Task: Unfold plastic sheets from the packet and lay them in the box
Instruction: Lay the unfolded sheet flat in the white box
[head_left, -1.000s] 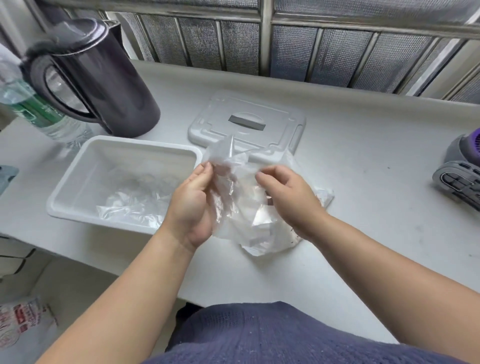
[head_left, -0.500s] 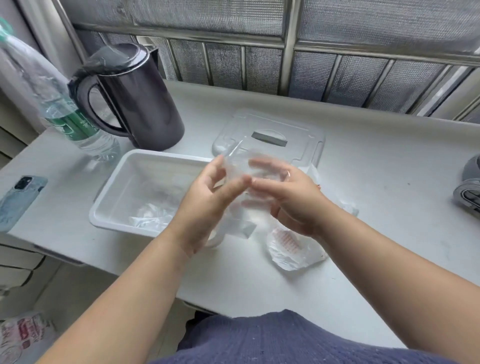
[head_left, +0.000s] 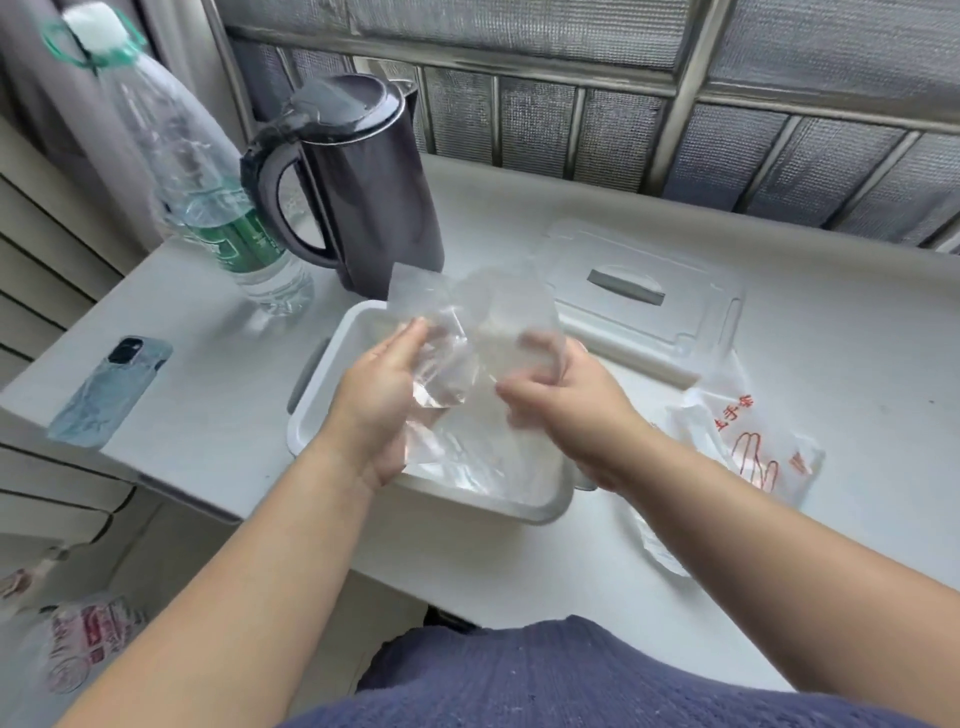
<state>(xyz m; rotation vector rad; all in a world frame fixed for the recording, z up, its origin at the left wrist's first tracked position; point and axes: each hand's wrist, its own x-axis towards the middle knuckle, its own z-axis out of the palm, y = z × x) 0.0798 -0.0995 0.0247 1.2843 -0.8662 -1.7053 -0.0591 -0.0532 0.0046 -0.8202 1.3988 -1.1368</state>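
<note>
A clear plastic sheet (head_left: 467, 306) is held spread above the white box (head_left: 317, 384), partly unfolded. My left hand (head_left: 379, 400) pinches its left edge and my right hand (head_left: 566, 410) grips its right side, blurred by motion. Crumpled clear sheets (head_left: 467, 462) lie inside the box on its bottom. The packet (head_left: 748, 447), clear with red print of a hand, lies on the table to the right of the box, with nothing touching it.
The box's white lid (head_left: 649, 296) lies behind the box. A dark kettle (head_left: 358, 187) and a water bottle (head_left: 208, 192) stand at the back left. A phone (head_left: 111, 389) lies near the table's left edge. A printed bag (head_left: 83, 644) lies on the floor.
Both hands have left the packet and moved left over the box, pulling a sheet apart between them. The camera has turned left and shows more of the table's left side.
</note>
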